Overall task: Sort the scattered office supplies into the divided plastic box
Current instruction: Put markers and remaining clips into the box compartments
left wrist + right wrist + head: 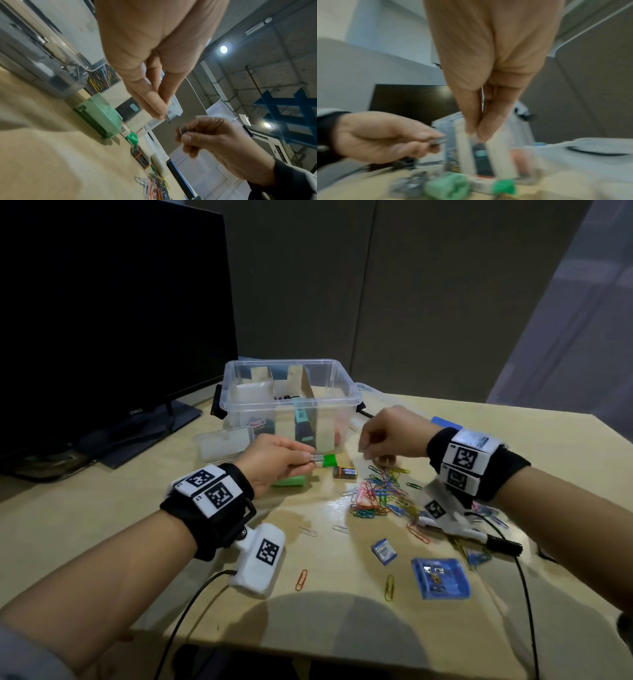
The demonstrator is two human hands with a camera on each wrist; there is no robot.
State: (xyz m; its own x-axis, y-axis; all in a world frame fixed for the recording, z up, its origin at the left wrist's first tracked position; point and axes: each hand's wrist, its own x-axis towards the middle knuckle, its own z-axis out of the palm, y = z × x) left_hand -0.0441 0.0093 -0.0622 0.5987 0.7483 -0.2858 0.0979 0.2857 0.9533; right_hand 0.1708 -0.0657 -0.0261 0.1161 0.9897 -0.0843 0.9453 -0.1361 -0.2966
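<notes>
The divided plastic box (pixel 339 378) stands at twelve o'clock on the counter (pixel 102 525), clear-walled, with cardboard dividers (pixel 305 381) splitting it into compartments. Coloured paper clips show through the wall of its left compartment (pixel 262 424), a teal and black item (pixel 303 422) stands in the middle one, and something reddish, too blurred to name, lies in the right one.

The left hand (pixel 274 463), at about ten o'clock from the paper clip pile (pixel 380 494), pinches a small silvery metal piece (pixel 317 458) between thumb and forefinger, just in front of the box. The right hand (pixel 390 436), at one o'clock above the pile, has its fingers curled with thumb and forefinger pressed together; whether they hold anything I cannot tell.

A green case (pixel 289 481), a small battery (pixel 344 472), a blue staple box (pixel 384 551) and a blue packet (pixel 442 578) lie on the counter, with stray clips around them.
</notes>
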